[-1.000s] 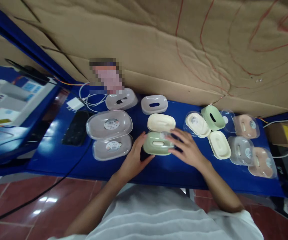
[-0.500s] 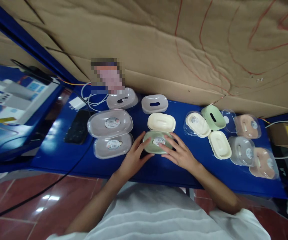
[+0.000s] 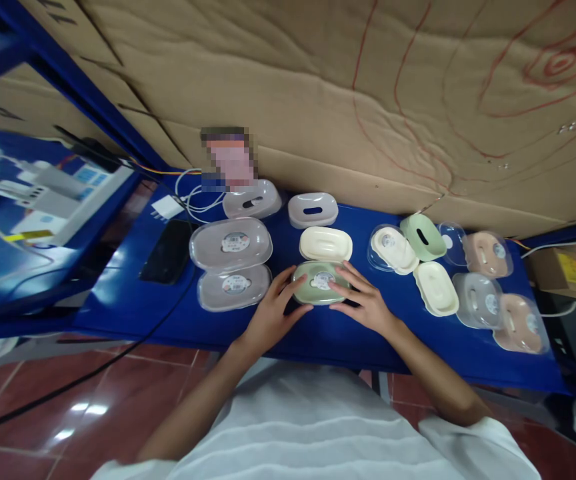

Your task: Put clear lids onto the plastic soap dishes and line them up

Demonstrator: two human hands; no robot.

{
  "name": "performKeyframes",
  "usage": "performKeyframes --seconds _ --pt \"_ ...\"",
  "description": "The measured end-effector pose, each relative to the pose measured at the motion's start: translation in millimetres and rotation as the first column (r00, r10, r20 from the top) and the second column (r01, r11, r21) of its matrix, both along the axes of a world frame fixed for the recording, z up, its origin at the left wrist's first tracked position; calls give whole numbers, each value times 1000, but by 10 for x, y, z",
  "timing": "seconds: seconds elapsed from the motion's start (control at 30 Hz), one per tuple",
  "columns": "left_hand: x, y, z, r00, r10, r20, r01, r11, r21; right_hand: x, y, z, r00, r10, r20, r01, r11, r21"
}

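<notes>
A green soap box (image 3: 313,291) with a clear lid and a round printed label lies on the blue table in front of me. My left hand (image 3: 277,307) grips its left end, fingers on the top and thumb at the near edge. At the right end my right hand (image 3: 365,300) holds it the same way, with fingertips over the lid beside the label. Just behind it sits a cream oval tray (image 3: 325,244). Farther back is a grey slotted base (image 3: 313,210). Two lidded grey soap boxes, a larger one (image 3: 208,245) and a smaller one (image 3: 213,290), lie left of my left hand.
On the right are a green slotted base (image 3: 421,237), a cream tray (image 3: 437,288), a lidded grey box (image 3: 478,300) and pinkish-tan boxes (image 3: 518,323). A dark phone (image 3: 165,253), a white charger (image 3: 168,207) and cables lie left. Cardboard (image 3: 293,100) walls the back.
The camera view has shifted slightly, so the table items appear a little displaced. Both hands stay on the green soap box, with only slight finger movement.
</notes>
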State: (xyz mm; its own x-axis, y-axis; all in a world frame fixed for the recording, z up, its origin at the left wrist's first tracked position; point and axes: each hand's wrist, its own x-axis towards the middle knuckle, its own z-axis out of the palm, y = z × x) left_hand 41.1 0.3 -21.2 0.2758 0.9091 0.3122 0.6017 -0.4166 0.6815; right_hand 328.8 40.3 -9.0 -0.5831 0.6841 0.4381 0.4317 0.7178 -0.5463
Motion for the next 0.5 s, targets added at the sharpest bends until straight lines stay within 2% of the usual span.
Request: performKeyframes --seconds 0.1,0.27,0.5 --pt "8 -3 -6 1000 -1 1 1 1000 16 13 4 7 1000 1 -22 -1 1000 -3" --pt "-2 -15 -22 999 -26 -41 28 999 33 35 -42 32 984 -6 177 -10 996 87" --pt "-6 -39 -10 997 -19 -70 22 999 46 74 -33 80 953 -20 302 -43 979 201"
